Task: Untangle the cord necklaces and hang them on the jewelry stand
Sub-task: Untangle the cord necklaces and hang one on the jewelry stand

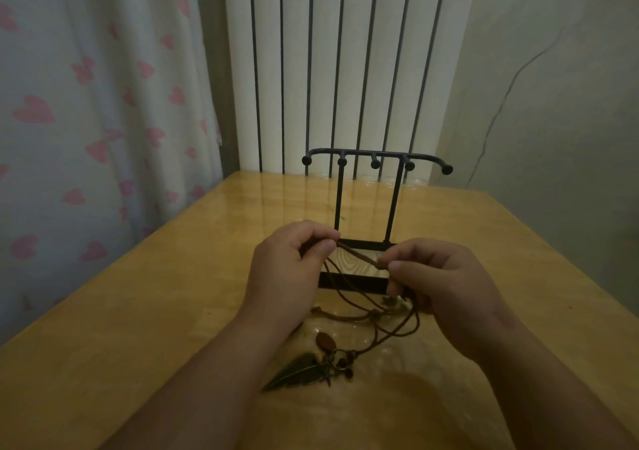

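A black metal jewelry stand [377, 159] with ball-tipped hooks rises on the wooden table [138, 311], and nothing hangs on it. Both hands are raised just in front of its base. My left hand [287, 270] pinches one end of a taut stretch of brown cord [358, 254], and my right hand [439, 283] pinches the other end. Below them, tangled cord necklaces [377, 321] trail in loops down to the table. A leaf-shaped metal pendant [297, 373], a brown oval bead [325, 340] and small beads lie near my forearms.
A white radiator [345, 69] stands behind the table's far edge. A curtain with pink hearts [86, 121] hangs at the left. A thin wire [501, 111] runs along the right wall.
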`<state>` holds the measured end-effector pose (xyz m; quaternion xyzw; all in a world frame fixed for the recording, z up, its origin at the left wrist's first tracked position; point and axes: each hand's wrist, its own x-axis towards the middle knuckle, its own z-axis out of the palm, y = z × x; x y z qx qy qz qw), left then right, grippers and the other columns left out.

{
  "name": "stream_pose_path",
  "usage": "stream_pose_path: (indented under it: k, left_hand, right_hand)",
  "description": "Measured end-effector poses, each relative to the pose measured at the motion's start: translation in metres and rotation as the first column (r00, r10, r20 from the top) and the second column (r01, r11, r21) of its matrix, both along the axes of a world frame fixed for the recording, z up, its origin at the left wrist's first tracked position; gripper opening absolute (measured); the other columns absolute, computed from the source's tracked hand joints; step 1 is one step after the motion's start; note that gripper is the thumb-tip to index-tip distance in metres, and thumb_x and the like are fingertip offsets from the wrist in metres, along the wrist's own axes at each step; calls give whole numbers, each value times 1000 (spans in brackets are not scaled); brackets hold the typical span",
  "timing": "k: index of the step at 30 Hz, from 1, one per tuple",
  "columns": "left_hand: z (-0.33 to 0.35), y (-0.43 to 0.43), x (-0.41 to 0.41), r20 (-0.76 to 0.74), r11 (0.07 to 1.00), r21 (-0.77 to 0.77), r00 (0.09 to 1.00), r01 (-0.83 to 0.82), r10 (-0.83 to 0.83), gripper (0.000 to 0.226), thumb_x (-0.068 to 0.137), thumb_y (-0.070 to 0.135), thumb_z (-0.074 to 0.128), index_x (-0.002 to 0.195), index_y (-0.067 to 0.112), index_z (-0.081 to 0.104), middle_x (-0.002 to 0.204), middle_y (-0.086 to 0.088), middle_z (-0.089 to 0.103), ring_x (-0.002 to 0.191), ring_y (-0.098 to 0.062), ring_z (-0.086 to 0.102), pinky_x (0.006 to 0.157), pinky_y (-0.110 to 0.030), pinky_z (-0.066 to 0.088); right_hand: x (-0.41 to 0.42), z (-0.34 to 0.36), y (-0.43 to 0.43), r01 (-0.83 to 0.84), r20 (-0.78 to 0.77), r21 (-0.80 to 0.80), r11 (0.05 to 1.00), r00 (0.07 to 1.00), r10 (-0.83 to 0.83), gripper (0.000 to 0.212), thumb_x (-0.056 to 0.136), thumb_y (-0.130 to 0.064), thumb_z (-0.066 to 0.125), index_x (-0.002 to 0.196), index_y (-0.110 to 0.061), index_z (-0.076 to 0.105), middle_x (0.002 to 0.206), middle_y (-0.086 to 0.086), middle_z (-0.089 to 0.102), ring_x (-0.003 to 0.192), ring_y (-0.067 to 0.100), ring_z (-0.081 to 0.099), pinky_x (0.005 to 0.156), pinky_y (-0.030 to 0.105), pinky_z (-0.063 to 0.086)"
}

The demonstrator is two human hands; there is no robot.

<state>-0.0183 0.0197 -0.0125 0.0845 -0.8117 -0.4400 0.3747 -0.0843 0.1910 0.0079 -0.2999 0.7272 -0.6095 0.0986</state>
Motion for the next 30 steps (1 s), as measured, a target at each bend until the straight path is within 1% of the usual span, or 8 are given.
stream_pose_path:
  k: [3,8,11,14,16,21,26,30]
  left_hand:
    - [0,0,0,-16,1000,-8,1000,-2,2,22,94,16,63,97,37,68,93,19,67,94,12,57,75,-1,43]
    - [0,0,0,-22,1000,-1,1000,-1,1,23,94,18,63,95,41,65,91,21,65,93,16,56,74,1,41]
    - [0,1,1,-24,1000,1,1000,3,-3,21,93,17,64,96,39,64,89,20,65,91,15,56,74,0,42]
    - [0,2,1,-30,1000,3,1000,3,-3,22,92,17,66,94,39,64,87,19,65,89,13,58,72,-2,44]
    - [1,3,2,-27,1000,4,1000,11,-11,24,92,17,66,92,40,64,85,18,66,88,11,59,71,-3,44]
    - [2,3,2,-22,1000,-14,1000,7,-7,24,92,18,66,91,41,62,85,19,65,87,11,58,70,-2,43]
    - [1,3,2,-13,1000,-8,1000,-1,1,21,92,19,66,94,40,63,86,18,65,87,11,58,71,-2,44]
    - [-1,4,1,37,997,-66,998,-44,47,26,90,22,68,108,39,60,104,19,51,86,1,52,69,-3,41]
  right_hand:
    - [1,1,0,-23,12,56,998,1000,22,12,90,-7,59,88,-10,69,64,4,68,53,6,57,50,17,44]
    - [4,3,-1,-62,10,127,990,998,61,12,91,-8,61,99,-16,66,68,9,71,53,11,55,47,20,42]
    - [6,3,-2,-61,-32,165,984,997,67,9,91,-13,61,94,-17,69,68,6,72,54,7,59,51,18,43]
    - [6,1,-4,-27,-60,212,977,997,40,10,92,-18,60,88,-18,69,68,2,72,60,8,64,59,23,49]
    - [6,-1,-6,-18,-45,214,977,999,28,13,94,-20,57,88,-17,68,68,1,71,62,9,64,62,25,51]
    - [7,0,-7,-59,30,172,983,998,54,11,93,-10,57,89,-11,67,61,1,66,52,2,58,49,11,42]
    - [6,-3,-7,-36,-18,218,975,999,41,9,91,-14,61,89,-17,69,67,3,71,62,9,66,60,19,50]
    - [6,-3,-8,-6,-4,139,990,1000,7,14,94,-16,57,91,-16,70,64,0,69,52,1,57,50,13,44]
